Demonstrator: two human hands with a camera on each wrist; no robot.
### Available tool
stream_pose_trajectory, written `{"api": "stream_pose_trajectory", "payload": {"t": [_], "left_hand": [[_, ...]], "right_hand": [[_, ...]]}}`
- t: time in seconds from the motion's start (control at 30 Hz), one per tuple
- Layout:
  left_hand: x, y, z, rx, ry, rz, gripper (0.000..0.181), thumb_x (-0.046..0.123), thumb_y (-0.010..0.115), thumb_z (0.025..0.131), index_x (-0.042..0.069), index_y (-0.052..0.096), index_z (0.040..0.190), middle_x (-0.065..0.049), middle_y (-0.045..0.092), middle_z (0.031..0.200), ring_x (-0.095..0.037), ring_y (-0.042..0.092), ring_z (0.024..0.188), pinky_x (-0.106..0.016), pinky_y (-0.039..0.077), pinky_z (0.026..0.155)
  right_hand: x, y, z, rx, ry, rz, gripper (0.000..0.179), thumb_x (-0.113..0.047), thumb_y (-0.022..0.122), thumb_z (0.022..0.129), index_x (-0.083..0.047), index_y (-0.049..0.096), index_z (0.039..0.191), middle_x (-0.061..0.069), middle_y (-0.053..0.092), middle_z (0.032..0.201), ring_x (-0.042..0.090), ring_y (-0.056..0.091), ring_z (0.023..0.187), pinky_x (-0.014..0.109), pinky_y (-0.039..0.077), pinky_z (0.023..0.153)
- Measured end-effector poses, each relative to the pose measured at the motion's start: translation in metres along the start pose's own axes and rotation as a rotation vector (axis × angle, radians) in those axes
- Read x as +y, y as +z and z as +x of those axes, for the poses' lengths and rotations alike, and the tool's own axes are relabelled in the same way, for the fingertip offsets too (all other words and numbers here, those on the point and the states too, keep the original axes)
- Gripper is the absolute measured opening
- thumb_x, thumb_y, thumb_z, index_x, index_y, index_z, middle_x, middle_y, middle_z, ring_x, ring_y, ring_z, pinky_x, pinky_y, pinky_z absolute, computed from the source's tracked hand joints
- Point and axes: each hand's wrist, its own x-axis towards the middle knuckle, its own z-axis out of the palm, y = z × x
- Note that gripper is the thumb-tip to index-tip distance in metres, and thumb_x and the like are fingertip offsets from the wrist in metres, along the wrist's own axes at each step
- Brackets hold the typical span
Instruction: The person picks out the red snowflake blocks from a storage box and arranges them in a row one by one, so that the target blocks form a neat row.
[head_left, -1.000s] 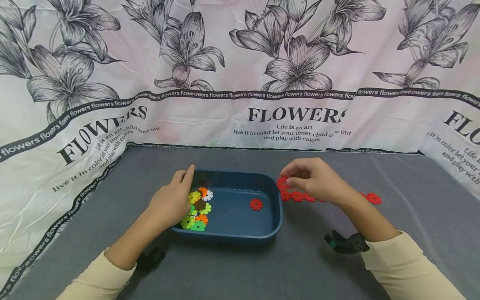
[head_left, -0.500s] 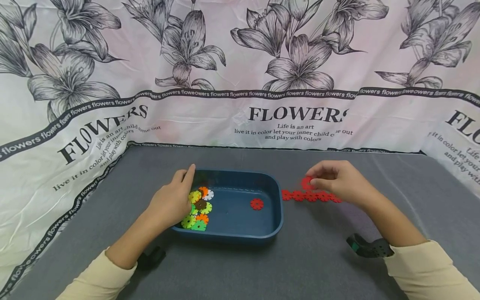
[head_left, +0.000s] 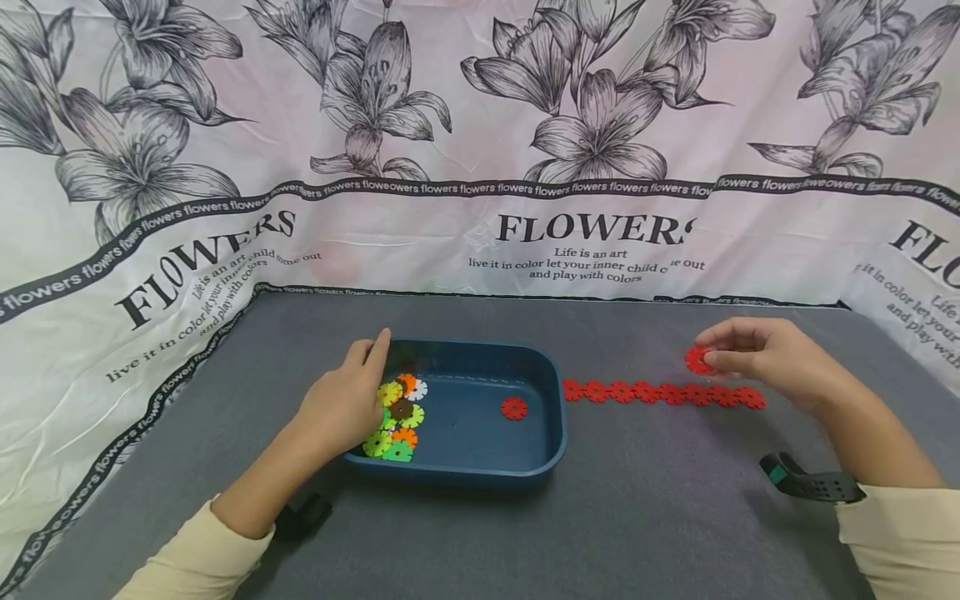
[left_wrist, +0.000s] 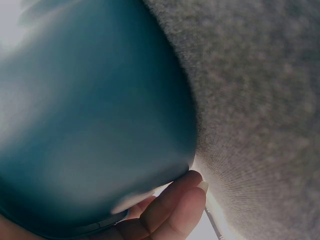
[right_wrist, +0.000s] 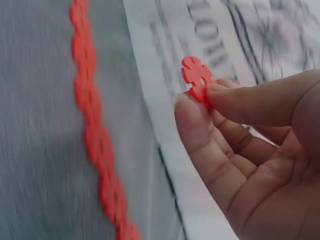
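In the head view, my right hand (head_left: 776, 360) pinches a red notched plastic disc (head_left: 695, 360) between thumb and forefinger. The right wrist view shows this red disc (right_wrist: 195, 75) tilted up at the fingertips. Just below the hand, a row of overlapping red discs (head_left: 646, 392) lies on the table. My left hand (head_left: 337, 410) grips the left end of a dark blue plastic tub (head_left: 457, 477); fingers (left_wrist: 175, 205) curl at its edge in the left wrist view. Inside the tub, one red disc (head_left: 513, 408) sits to the right, with a multicoloured pile of discs (head_left: 402, 410) at left.
A grey cloth (head_left: 600, 533) covers the table. White fabric (head_left: 420, 242) with printed flowers and lettering stands along the back and sides. Dark straps, one of them a black band (head_left: 813, 483), sit at the wrists.
My right hand has moved from beside the tub's right rim to the row's right end, carrying the red disc. More of the row now shows. The left hand and tub have stayed put.
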Motion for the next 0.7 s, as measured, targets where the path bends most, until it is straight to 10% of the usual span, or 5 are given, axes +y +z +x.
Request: {"api": "stream_pose_trajectory", "payload": {"t": [0.57,0.7], "left_hand": [[-0.001,-0.001,-0.001,-0.004,0.006,-0.014,0.083,-0.005,0.06,0.086,0.001,0.02,0.159,-0.028,0.036,0.149,-0.021,0.046,0.055,-0.032,0.04,0.05],[-0.001,-0.001,-0.001,-0.004,0.005,-0.016,0.083,-0.005,0.059,0.086,0.001,0.02,0.159,-0.028,0.036,0.149,-0.021,0.044,0.053,-0.032,0.039,0.049]], "right_hand": [[0.1,-0.052,-0.018,0.039,0.176,0.235,0.03,-0.002,0.061,0.098,-0.031,0.07,0.1,-0.018,0.063,0.096,0.008,0.067,0.083,0.03,0.058,0.072],[0.109,-0.061,-0.023,0.091,0.224,0.132,0.014,-0.006,0.059,0.099,-0.009,0.07,0.108,-0.016,0.058,0.095,0.006,0.065,0.078,0.029,0.057,0.071]]}}
